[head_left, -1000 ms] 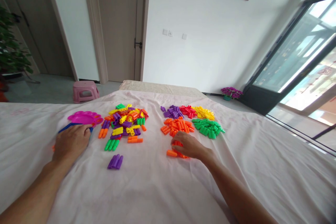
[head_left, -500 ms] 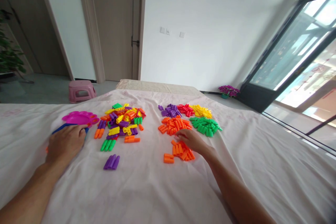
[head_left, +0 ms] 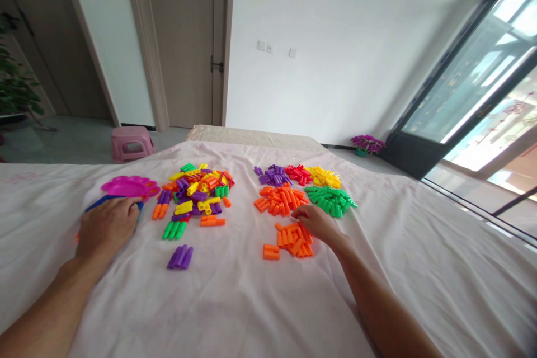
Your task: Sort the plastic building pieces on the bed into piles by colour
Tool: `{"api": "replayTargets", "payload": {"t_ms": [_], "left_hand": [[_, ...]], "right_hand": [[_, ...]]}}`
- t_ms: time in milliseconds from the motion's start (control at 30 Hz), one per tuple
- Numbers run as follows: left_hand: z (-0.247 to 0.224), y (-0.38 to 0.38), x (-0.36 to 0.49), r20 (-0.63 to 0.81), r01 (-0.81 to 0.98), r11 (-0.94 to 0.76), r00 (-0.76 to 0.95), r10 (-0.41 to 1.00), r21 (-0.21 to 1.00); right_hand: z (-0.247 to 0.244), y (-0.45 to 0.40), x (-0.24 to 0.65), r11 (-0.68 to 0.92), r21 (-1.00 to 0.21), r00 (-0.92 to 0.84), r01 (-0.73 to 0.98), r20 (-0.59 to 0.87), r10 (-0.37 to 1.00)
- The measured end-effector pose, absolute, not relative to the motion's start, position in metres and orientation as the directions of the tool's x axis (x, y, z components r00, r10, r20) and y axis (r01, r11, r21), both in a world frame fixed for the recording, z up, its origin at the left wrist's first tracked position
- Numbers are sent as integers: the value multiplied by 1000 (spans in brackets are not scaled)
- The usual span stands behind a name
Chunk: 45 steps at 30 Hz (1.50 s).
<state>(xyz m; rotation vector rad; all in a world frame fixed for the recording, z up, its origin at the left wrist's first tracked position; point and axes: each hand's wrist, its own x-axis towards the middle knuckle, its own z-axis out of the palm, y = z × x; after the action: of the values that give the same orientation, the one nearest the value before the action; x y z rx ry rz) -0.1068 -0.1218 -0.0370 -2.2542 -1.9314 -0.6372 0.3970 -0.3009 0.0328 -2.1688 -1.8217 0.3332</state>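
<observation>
My left hand [head_left: 109, 224] lies palm down over a blue flat-edged object [head_left: 104, 199], most of which it covers; its fingers look laid out on top. Just behind is a magenta scalloped plate [head_left: 128, 185]. My right hand [head_left: 316, 221] hovers by the near heap of orange plastic tubes [head_left: 296, 240], fingertips drawn together; anything between them is hidden. Beyond those fingers lies a larger orange tube pile [head_left: 283, 199], with a green pile [head_left: 331, 200] to its right. A mixed heap of coloured tubes [head_left: 201, 187] lies between my hands, nearer the left.
Purple [head_left: 272, 175], red [head_left: 298, 174] and yellow [head_left: 323, 177] tube piles form a back row. A joined purple piece [head_left: 180, 257] and an orange one [head_left: 271, 251] lie in front on the wrinkled white cloth [head_left: 235, 302]. A pink stool [head_left: 132, 142] stands beyond the table.
My right hand has shifted a little to the right, off the edge of the larger orange pile. My left hand stays where it was, and the view has tilted slightly.
</observation>
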Motion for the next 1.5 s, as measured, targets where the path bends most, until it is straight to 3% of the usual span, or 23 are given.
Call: {"api": "replayTargets", "payload": {"t_ms": [133, 300, 433, 533, 800, 967, 1067, 1200, 1400, 1500], "left_hand": [[-34, -124, -104, 412, 982, -173, 127, 902, 76], [-33, -125, -103, 420, 980, -182, 133, 898, 79], [-32, -126, -103, 421, 979, -186, 135, 897, 83], [-31, -128, -102, 424, 976, -194, 137, 895, 95], [-29, -128, -102, 412, 981, -172, 121, 903, 87], [-27, -129, -102, 389, 987, -149, 114, 914, 60], [-27, -129, -101, 391, 989, -143, 112, 913, 50], [-27, -129, -102, 412, 987, -147, 110, 905, 59], [-28, -131, -103, 554, 994, -109, 83, 828, 14], [-30, -132, -102, 578, 991, -136, 117, 808, -11]], "right_hand": [[40, -301, 384, -81, -389, 138, 918, 121, 983], [43, -293, 335, 155, -479, -88, 864, 160, 983], [39, -279, 279, 270, -483, -224, 833, 152, 963], [36, -265, 240, 291, -430, -256, 855, 138, 957], [24, -232, 181, 279, -138, -271, 950, 77, 960], [21, -232, 177, 275, -140, -276, 951, 15, 961], [23, -236, 188, 315, -208, -311, 926, 52, 949], [37, -246, 227, 318, -467, -257, 825, 191, 947], [51, -270, 337, 205, -742, 83, 638, 332, 940], [43, -286, 384, 117, -895, 299, 431, 264, 917]]}}
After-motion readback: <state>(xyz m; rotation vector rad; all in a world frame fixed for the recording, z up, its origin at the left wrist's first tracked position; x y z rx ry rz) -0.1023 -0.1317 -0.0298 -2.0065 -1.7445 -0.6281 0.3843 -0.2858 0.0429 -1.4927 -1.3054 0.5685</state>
